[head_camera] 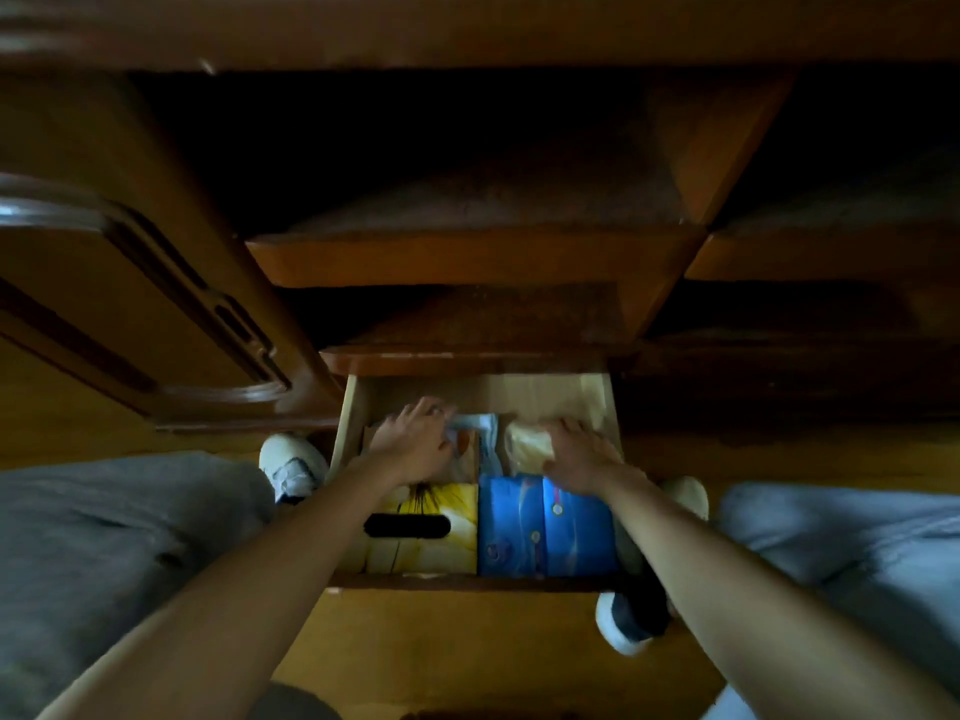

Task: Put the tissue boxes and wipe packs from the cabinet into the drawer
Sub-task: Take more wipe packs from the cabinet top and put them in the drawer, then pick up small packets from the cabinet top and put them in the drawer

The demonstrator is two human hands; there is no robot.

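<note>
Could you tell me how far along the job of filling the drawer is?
Nearly done, by the look of it. The yellow tissue box and blue wipe pack already lie in the drawer. The left hand and right hand are settling items at its back. The cabinet shelves look bare, though dark.

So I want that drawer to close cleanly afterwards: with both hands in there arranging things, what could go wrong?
The pale pack under the right hand looks soft, so pressing may crush it. The items under the left hand seem to sit above the yellow tissue box and could catch on the shelf edge as the drawer slides shut. Fingers near that edge might get pinched.
</note>
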